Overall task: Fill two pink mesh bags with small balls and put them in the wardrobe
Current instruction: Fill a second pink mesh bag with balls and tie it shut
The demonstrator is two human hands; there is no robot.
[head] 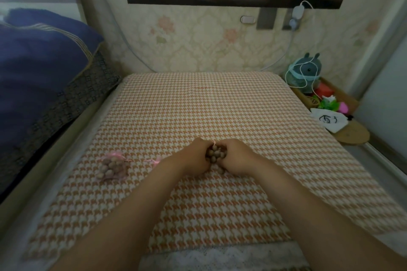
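Clutching a bunch of small balls [215, 153] between left grip [197, 156] and right grip [235, 157], both clenched round it from either side, knuckles nearly touching, low on the houndstooth bed cover [198, 105]. Cannot tell whether mesh wraps the held bunch. Just left of the left grip, a pink ribbon [153, 160]; further left, well apart, a filled pink mesh bag [112, 167]. Far right of the right grip, a grey plush toy [305, 70].

On the padded mat [198, 105], the left hand [193, 157] and right hand [239, 156] meet, cupping small balls [215, 153] between them. A filled mesh bag [112, 167] lies at nine o'clock from the hands, well apart. Off the mat, a quilt [39, 68] lies at ten o'clock and a plush toy [305, 70] at two o'clock.
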